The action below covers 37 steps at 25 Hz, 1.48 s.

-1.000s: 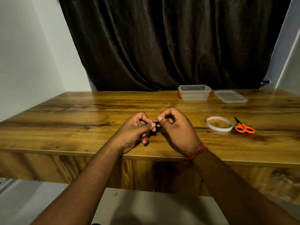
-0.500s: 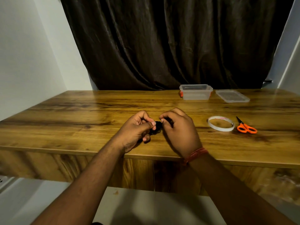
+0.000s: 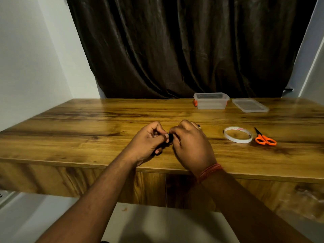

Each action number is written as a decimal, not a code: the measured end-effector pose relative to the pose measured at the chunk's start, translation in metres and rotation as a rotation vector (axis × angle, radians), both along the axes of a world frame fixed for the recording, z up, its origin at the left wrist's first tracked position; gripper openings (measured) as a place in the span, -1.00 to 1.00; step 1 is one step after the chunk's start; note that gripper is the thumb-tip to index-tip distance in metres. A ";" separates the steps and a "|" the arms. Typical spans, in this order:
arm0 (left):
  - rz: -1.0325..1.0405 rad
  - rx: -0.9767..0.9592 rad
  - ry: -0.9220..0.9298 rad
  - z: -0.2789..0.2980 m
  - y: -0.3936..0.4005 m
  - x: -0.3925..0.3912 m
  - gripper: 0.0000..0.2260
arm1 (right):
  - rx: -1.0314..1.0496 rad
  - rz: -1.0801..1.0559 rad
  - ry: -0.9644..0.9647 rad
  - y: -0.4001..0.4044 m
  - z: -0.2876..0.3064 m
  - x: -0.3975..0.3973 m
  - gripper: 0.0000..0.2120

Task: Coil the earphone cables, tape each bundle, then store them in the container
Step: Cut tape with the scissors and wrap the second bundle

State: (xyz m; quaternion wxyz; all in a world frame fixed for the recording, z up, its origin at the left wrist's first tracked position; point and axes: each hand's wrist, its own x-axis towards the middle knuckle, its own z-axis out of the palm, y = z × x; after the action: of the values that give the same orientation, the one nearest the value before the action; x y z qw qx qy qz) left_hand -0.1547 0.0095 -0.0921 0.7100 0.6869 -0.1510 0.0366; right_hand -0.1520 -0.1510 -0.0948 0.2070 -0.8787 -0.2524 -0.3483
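My left hand point(image 3: 149, 140) and my right hand point(image 3: 191, 144) meet over the middle of the wooden table point(image 3: 87, 130), fingers pinched together on a small black earphone cable bundle point(image 3: 170, 136). Only a sliver of the bundle shows between the fingertips; the rest is hidden by the fingers. A roll of white tape point(image 3: 238, 134) lies flat to the right of my right hand. The clear plastic container point(image 3: 211, 100) stands open at the back of the table, its lid point(image 3: 249, 105) lying beside it on the right.
Orange-handled scissors point(image 3: 264, 139) lie just right of the tape roll. A dark curtain point(image 3: 175, 46) hangs behind the table, with white walls on both sides. The table's front edge runs under my wrists.
Both hands have stayed in the same place on the table. The fingers have shifted slightly around the black bundle, which now shows less between them.
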 end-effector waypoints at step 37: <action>0.045 -0.130 -0.003 0.002 0.002 0.000 -0.80 | 0.353 0.454 0.469 -0.006 0.007 0.017 -0.75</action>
State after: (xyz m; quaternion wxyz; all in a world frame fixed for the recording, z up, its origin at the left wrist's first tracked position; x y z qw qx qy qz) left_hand -0.1548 0.0115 -0.0898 0.7518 0.6425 -0.1340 0.0635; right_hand -0.1355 -0.1573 -0.0882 0.4796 -0.8070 -0.3227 -0.1209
